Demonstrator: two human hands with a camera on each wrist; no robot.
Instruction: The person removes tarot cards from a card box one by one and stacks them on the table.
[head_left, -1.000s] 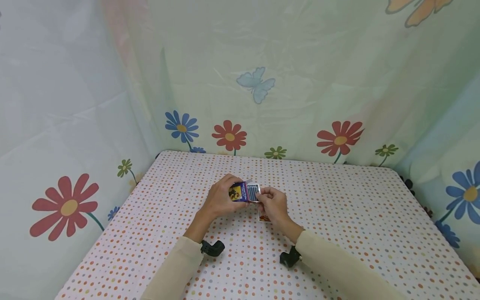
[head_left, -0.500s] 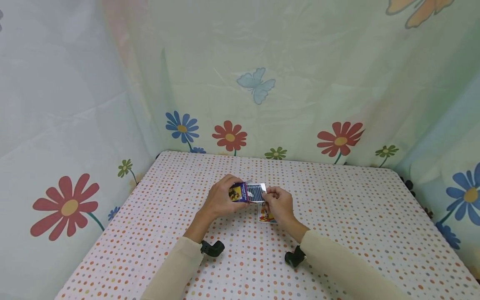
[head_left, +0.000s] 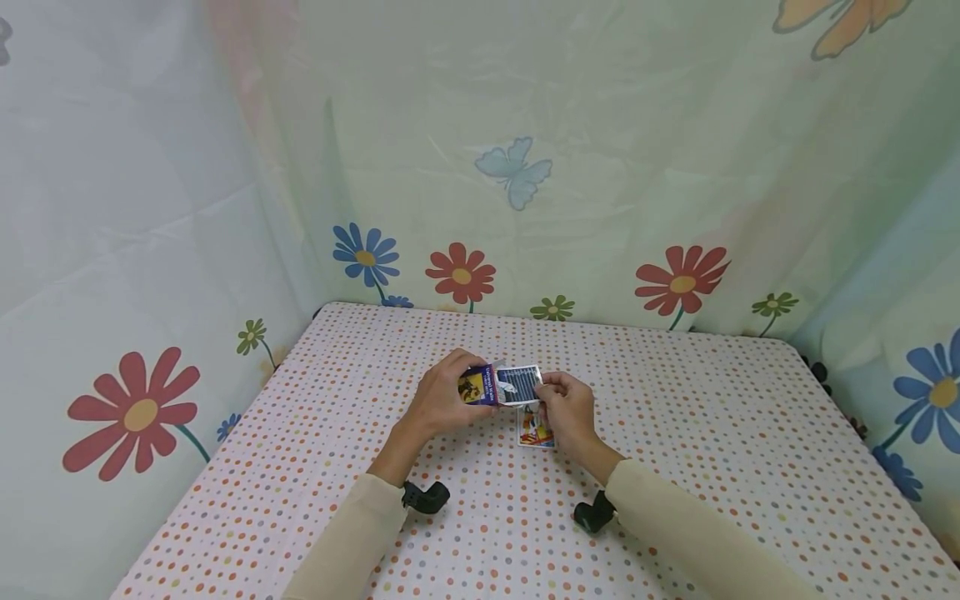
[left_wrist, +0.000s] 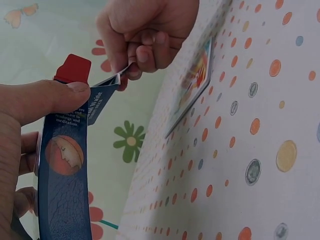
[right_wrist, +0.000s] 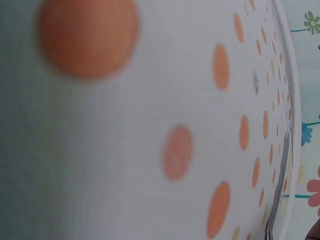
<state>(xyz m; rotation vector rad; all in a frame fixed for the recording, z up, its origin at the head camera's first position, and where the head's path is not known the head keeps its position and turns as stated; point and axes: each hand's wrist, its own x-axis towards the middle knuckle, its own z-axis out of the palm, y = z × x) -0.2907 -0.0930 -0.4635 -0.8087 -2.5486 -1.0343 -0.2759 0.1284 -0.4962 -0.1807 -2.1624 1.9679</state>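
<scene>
My left hand (head_left: 442,396) grips a small blue tarot card box (head_left: 476,386), which is tilted with its mouth toward the right. In the left wrist view its red flap (left_wrist: 73,69) stands up beside the thumb. A card with a dark striped back (head_left: 519,385) sticks out of the box. My right hand (head_left: 567,408) pinches its outer end between thumb and fingers; whether more cards lie beneath cannot be told. Below, a small stack of picture cards (head_left: 535,429) lies face up on the table. In the right wrist view only the stack's edge (right_wrist: 281,185) shows.
A white cloth with coloured dots (head_left: 300,500) covers the table. Behind it hangs a pale curtain (head_left: 600,167) printed with flowers and butterflies. A black wrist camera (head_left: 426,497) sits on the left wrist, another black camera (head_left: 595,512) on the right.
My right hand has moved right, drawing the striped card farther out of the box. More of the picture cards on the table now shows. The left hand and box have stayed in place.
</scene>
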